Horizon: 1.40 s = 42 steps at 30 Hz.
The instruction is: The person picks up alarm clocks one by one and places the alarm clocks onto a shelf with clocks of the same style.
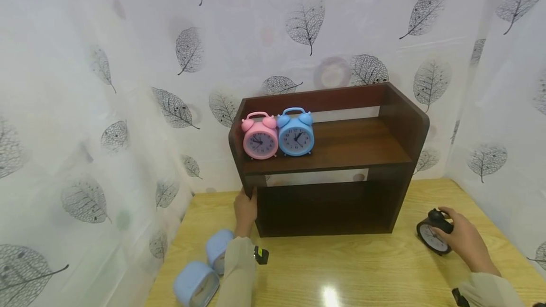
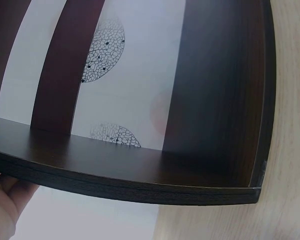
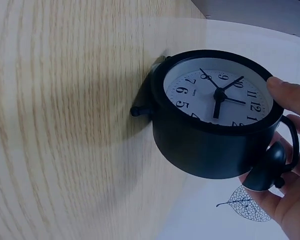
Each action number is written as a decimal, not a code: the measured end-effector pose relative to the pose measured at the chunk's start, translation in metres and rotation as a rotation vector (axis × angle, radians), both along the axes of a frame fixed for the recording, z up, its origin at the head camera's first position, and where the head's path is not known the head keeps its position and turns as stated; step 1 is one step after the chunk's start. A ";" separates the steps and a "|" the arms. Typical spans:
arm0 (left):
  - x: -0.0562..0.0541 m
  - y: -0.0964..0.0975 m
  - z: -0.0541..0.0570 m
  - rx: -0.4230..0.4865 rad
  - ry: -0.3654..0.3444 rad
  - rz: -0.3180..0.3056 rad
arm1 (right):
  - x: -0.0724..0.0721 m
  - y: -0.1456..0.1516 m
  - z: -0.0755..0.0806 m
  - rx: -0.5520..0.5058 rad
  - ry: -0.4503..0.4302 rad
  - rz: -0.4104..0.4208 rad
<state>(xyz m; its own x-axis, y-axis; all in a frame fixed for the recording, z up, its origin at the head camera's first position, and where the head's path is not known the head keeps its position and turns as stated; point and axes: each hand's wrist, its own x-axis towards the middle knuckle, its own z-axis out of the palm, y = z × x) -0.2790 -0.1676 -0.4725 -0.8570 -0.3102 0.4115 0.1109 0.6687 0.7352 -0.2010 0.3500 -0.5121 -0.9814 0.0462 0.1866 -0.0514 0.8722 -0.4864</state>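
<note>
My left hand [image 1: 245,210] grips the left side panel of a dark brown two-tier shelf [image 1: 358,158]. In the left wrist view, fingers lie outside the side panel [image 2: 140,186] and a thumb tip shows on its inner side. Over on the right, my right hand [image 1: 467,240] holds a black twin-bell alarm clock [image 1: 432,239] by its upper part. The thumb presses the clock's front rim in the right wrist view, with the other fingers behind the bells. That clock [image 3: 210,150] is tilted low at the table; whether its feet touch is unclear.
A pink alarm clock [image 1: 260,141] and a blue alarm clock [image 1: 295,137] stand side by side at the upper shelf's left end. Two light-blue rounded clocks [image 1: 192,281] sit left of my left forearm on the wooden table [image 1: 341,264]. Leaf-patterned sheeting [image 1: 128,84] surrounds the table.
</note>
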 end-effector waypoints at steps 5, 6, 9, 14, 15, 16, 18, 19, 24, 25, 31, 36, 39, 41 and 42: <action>-0.001 -0.001 -0.001 0.003 0.003 -0.002 | 0.005 0.001 0.000 -0.041 -0.015 0.000; -0.001 -0.001 -0.002 0.004 0.003 -0.003 | 0.006 0.001 -0.001 -0.054 -0.010 -0.007; 0.000 0.000 -0.001 0.006 0.001 -0.006 | 0.009 0.002 -0.005 -0.116 0.003 -0.041; 0.000 0.000 -0.001 0.006 0.006 -0.004 | 0.014 0.006 -0.013 -0.193 0.040 -0.106; 0.000 0.000 -0.001 0.004 0.009 -0.004 | 0.015 0.007 -0.014 -0.197 0.047 -0.112; 0.000 0.000 -0.002 0.003 0.013 -0.004 | 0.015 0.008 -0.015 -0.198 0.046 -0.113; 0.000 0.000 -0.001 0.004 0.017 -0.004 | 0.016 0.009 -0.015 -0.195 0.041 -0.109; 0.000 0.000 -0.001 0.003 0.021 -0.004 | 0.016 0.010 -0.015 -0.194 0.033 -0.105; 0.000 -0.001 -0.001 0.003 0.024 -0.007 | 0.015 0.010 -0.015 -0.174 0.029 -0.080; 0.000 -0.001 -0.001 0.001 0.024 -0.008 | 0.015 0.010 -0.015 -0.166 0.039 -0.075; -0.001 -0.001 -0.002 -0.001 -0.001 -0.013 | 0.013 0.008 -0.016 -0.130 0.091 -0.053; -0.001 -0.002 -0.003 0.006 -0.011 -0.022 | 0.012 0.005 -0.015 -0.131 0.082 -0.038; -0.001 -0.002 -0.003 0.017 -0.023 -0.028 | 0.013 0.003 -0.014 -0.133 0.071 -0.036; -0.001 -0.002 -0.003 0.022 -0.031 -0.029 | 0.014 0.002 -0.014 -0.134 0.064 -0.038; -0.001 -0.002 -0.003 0.024 -0.034 -0.030 | 0.014 0.002 -0.014 -0.134 0.063 -0.040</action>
<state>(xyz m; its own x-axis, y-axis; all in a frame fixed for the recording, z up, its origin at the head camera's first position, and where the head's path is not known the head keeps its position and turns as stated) -0.2802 -0.1700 -0.4753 -0.8795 -0.2941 0.3742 0.1047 0.6473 0.7550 -0.1872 0.3519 -0.5262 -0.9647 0.1133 0.2376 -0.0524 0.8019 -0.5951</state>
